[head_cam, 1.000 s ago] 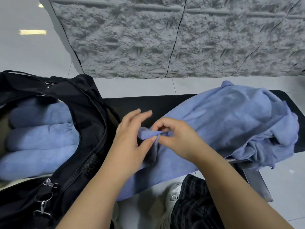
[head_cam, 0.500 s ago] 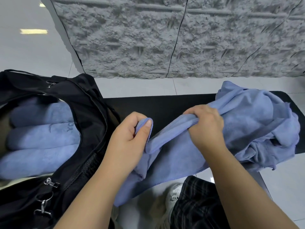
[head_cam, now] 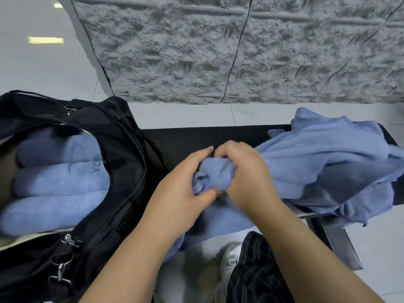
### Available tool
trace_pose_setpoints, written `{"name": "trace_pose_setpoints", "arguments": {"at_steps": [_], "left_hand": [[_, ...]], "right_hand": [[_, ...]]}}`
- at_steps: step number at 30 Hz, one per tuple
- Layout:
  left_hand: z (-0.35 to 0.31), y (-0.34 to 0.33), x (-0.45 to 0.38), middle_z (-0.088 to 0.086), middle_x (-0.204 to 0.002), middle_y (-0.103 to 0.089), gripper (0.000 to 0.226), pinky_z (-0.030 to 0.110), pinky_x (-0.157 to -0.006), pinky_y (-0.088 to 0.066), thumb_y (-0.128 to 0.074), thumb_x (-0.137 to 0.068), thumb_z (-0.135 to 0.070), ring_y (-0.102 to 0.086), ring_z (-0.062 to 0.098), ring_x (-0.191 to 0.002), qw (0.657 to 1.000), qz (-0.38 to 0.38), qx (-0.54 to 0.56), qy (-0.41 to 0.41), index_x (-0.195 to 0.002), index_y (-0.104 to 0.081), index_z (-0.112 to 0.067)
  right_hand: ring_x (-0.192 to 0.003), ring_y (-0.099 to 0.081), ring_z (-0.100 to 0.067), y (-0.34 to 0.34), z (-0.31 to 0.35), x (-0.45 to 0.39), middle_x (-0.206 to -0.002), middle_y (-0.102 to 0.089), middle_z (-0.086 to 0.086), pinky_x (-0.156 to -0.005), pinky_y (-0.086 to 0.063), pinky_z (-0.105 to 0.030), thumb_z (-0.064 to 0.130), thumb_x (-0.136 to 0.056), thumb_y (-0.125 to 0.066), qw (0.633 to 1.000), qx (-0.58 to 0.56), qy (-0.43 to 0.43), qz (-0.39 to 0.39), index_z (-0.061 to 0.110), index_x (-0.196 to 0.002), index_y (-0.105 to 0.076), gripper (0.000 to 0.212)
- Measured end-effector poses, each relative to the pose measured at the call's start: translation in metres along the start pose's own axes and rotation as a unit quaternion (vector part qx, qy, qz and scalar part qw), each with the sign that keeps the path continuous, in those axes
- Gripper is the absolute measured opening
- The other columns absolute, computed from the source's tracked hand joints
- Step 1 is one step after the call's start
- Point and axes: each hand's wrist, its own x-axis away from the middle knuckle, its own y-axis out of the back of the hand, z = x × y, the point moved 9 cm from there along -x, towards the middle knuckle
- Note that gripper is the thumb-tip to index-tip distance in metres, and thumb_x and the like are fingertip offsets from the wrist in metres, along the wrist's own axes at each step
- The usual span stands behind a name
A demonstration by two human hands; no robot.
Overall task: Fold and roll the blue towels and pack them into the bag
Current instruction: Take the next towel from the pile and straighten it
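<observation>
A loose blue towel [head_cam: 323, 158] lies crumpled across the right half of the black table [head_cam: 196, 136] and hangs over its front edge. Its near end is bunched into a small wad [head_cam: 215, 174] at the table's middle. My left hand [head_cam: 181, 189] grips that wad from the left and my right hand [head_cam: 244, 176] grips it from the right, the two hands touching. On the left stands an open black bag [head_cam: 122, 171] holding three rolled blue towels [head_cam: 59, 182] side by side.
A grey rough-textured wall panel [head_cam: 240, 51] rises behind the table over a white tiled floor [head_cam: 43, 68]. Metal clips [head_cam: 63, 272] hang from the bag's front. Below the table edge are checked trousers [head_cam: 255, 270] and a white shoe [head_cam: 229, 259].
My right hand has come back left from the towel's middle to meet my left hand. The stretched towel edge is now gathered into a wad between both hands.
</observation>
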Motion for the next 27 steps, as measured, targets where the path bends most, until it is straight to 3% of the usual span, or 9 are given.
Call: {"name": "trace_pose_setpoints", "arguments": {"at_steps": [2, 4, 8, 11, 14, 16, 19, 23, 27], "left_hand": [[-0.001, 0.006, 0.0, -0.023, -0.085, -0.063, 0.042, 0.024, -0.067, -0.05, -0.058, -0.08, -0.013, -0.059, -0.001, -0.078, 1.0, -0.017, -0.022, -0.005, -0.097, -0.052, -0.051], [-0.003, 0.01, 0.002, -0.017, -0.083, -0.064, 0.038, 0.029, -0.066, -0.052, -0.051, -0.082, -0.008, -0.06, 0.005, -0.074, 0.999, -0.03, -0.006, -0.014, -0.095, -0.058, -0.043], [0.002, 0.022, 0.001, -0.008, -0.077, -0.059, 0.027, 0.02, -0.057, -0.044, -0.046, -0.083, -0.006, -0.055, 0.007, -0.066, 0.995, -0.094, 0.013, -0.008, -0.081, -0.056, -0.032], [0.006, 0.032, 0.001, -0.011, -0.084, -0.055, 0.023, 0.019, -0.06, -0.042, -0.046, -0.083, -0.007, -0.053, 0.004, -0.075, 0.988, -0.155, -0.018, 0.003, -0.08, -0.051, -0.029], [0.007, 0.033, 0.001, -0.023, -0.099, -0.05, 0.022, 0.007, -0.068, -0.039, -0.051, -0.083, -0.008, -0.048, -0.015, -0.086, 0.985, -0.164, -0.059, 0.001, -0.086, -0.05, -0.03], [0.004, 0.022, 0.0, -0.033, -0.118, -0.043, 0.036, -0.004, -0.075, -0.032, -0.056, -0.081, -0.011, -0.038, -0.032, -0.092, 0.99, -0.116, -0.073, -0.02, -0.106, -0.053, -0.036], [-0.005, 0.007, 0.001, -0.038, -0.135, -0.031, 0.062, -0.008, -0.082, -0.025, -0.064, -0.083, -0.013, -0.029, -0.035, -0.108, 0.995, -0.054, -0.059, -0.062, -0.131, -0.04, -0.046], [-0.013, 0.009, 0.002, -0.038, -0.143, -0.022, 0.082, 0.004, -0.082, -0.04, -0.059, -0.083, -0.009, -0.038, -0.02, -0.114, 0.991, -0.045, -0.092, -0.089, -0.129, -0.022, -0.065], [-0.006, 0.017, 0.002, -0.029, -0.117, -0.046, 0.055, 0.02, -0.079, -0.046, -0.057, -0.079, -0.01, -0.049, -0.01, -0.097, 0.991, -0.07, -0.098, -0.059, -0.11, -0.043, -0.053]], "right_hand": [[-0.062, -0.043, -0.009, -0.011, 0.002, 0.002, -0.061, -0.042, 0.015, -0.06, -0.033, -0.022, 0.014, -0.07, -0.053, 0.998, -0.036, -0.009, 0.041, 0.017, -0.075, -0.052, 0.006], [-0.061, -0.043, -0.009, -0.012, -0.012, 0.002, -0.058, -0.046, 0.011, -0.055, -0.032, -0.019, 0.013, -0.076, -0.058, 0.996, -0.047, -0.048, 0.054, 0.018, -0.078, -0.052, 0.008], [-0.067, -0.046, -0.019, -0.003, -0.045, 0.001, -0.061, -0.048, 0.004, -0.066, -0.037, -0.032, 0.012, -0.078, -0.061, 0.99, 0.069, -0.111, 0.042, 0.02, -0.082, -0.055, 0.01], [-0.075, -0.043, -0.018, 0.014, -0.074, 0.002, -0.069, -0.051, 0.005, -0.073, -0.025, -0.031, 0.011, -0.08, -0.052, 0.963, 0.178, -0.201, 0.026, 0.024, -0.085, -0.055, 0.015], [-0.076, -0.043, -0.023, 0.03, -0.087, 0.005, -0.073, -0.051, 0.002, -0.073, -0.025, -0.032, 0.012, -0.083, -0.052, 0.952, 0.184, -0.243, -0.018, 0.021, -0.084, -0.051, 0.01], [-0.072, -0.047, -0.028, 0.023, -0.079, 0.004, -0.07, -0.052, -0.003, -0.068, -0.035, -0.036, 0.014, -0.084, -0.053, 0.967, 0.121, -0.222, -0.015, 0.014, -0.083, -0.05, 0.004], [-0.062, -0.043, -0.018, -0.006, -0.046, 0.003, -0.066, -0.047, 0.001, -0.06, -0.037, -0.033, 0.019, -0.084, -0.056, 0.986, -0.005, -0.158, 0.054, 0.012, -0.075, -0.042, 0.019], [-0.066, -0.044, -0.011, -0.022, -0.005, 0.001, -0.069, -0.044, 0.01, -0.062, -0.04, -0.03, 0.017, -0.08, -0.057, 0.992, -0.084, -0.03, 0.092, 0.019, -0.072, -0.042, 0.018], [-0.069, -0.048, -0.015, -0.03, 0.005, 0.005, -0.072, -0.048, 0.007, -0.064, -0.044, -0.036, 0.01, -0.071, -0.049, 0.986, -0.099, 0.025, 0.131, 0.022, -0.076, -0.051, 0.013]]}}
